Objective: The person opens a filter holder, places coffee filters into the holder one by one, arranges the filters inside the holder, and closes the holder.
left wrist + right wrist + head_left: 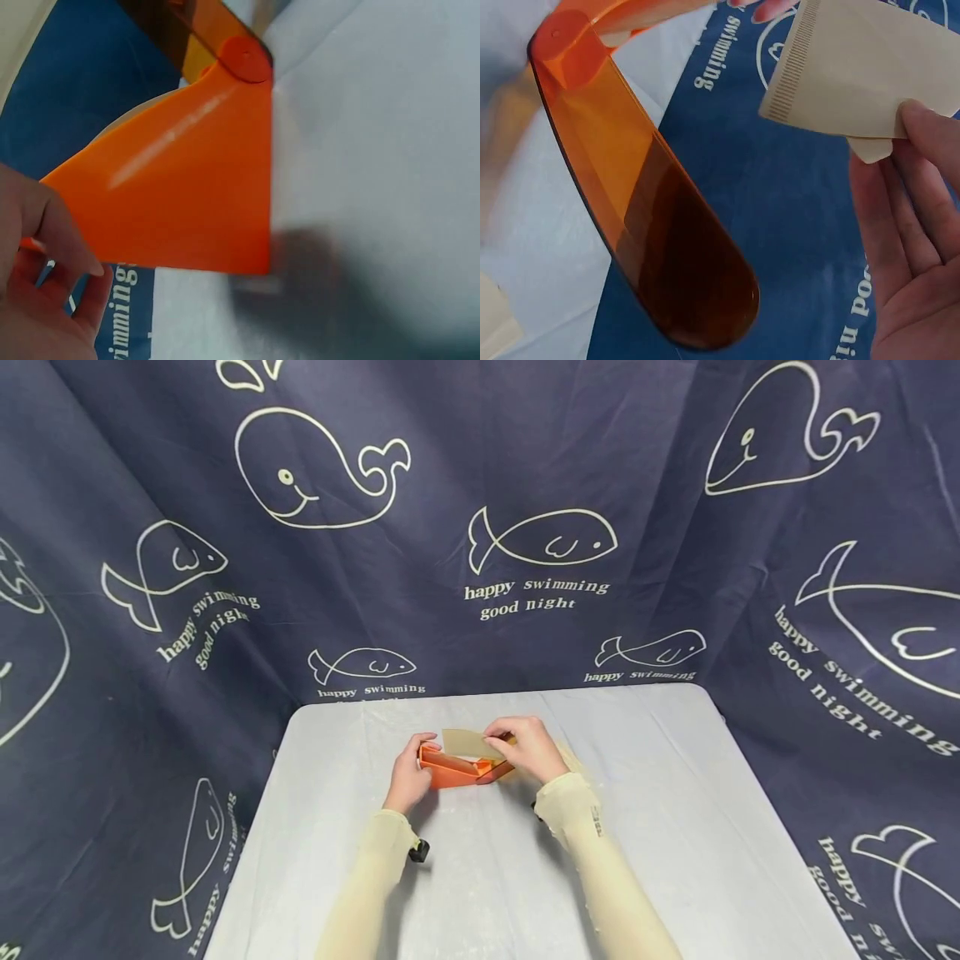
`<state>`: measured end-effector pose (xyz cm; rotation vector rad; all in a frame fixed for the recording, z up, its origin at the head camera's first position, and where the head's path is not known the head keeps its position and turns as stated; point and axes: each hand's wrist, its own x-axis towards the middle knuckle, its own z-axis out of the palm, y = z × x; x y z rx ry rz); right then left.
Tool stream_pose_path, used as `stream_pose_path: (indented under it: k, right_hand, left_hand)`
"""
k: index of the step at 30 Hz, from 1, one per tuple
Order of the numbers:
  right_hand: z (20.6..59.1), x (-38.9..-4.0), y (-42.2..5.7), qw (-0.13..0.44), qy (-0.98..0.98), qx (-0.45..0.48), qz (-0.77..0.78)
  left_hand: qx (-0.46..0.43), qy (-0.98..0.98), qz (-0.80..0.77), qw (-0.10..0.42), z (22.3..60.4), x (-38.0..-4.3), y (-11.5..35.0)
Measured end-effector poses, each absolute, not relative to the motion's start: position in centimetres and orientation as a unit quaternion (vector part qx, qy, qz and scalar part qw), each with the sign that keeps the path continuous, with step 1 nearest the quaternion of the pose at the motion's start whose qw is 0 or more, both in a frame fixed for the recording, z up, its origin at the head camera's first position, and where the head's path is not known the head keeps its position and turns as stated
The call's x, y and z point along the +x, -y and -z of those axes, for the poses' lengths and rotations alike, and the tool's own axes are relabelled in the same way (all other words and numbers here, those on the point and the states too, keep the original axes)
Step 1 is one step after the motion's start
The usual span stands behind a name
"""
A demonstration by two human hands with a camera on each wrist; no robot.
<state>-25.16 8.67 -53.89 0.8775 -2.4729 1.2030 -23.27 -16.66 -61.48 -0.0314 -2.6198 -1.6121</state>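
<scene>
An orange plastic filter case [450, 774] stands over the table with its amber see-through lid [622, 150] swung open on the hinge. My left hand [410, 774] grips the case's left end, thumb on the near side; in the left wrist view the orange side wall [195, 180] fills the middle. Between thumb and fingers, my right hand [528, 747] pinches a tan paper coffee filter [862, 67] by its edge. The filter has a crimped seam and a small tab. It is held above the case's opening, and pale paper shows inside the case.
More pale paper [567, 756] lies on the table behind the right wrist. The white-covered table [637, 827] ends at a dark blue curtain [525, 652] printed with whales and fish, which stands round the back and sides.
</scene>
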Motion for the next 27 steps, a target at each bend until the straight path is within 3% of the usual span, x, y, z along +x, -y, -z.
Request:
stream_pose_path:
  k: [14, 27]
  right_hand:
    - [55.7, -24.6, -6.5, 0.121, 0.886, 0.282, -0.347]
    - [56.7, -25.2, -4.9, 0.113, 0.903, 0.276, -0.310]
  left_hand:
    - [0.072, 0.851, 0.506, 0.116, 63.5, -22.5, 14.5]
    - [0.072, 0.845, 0.504, 0.161, 64.1, -23.3, 14.2]
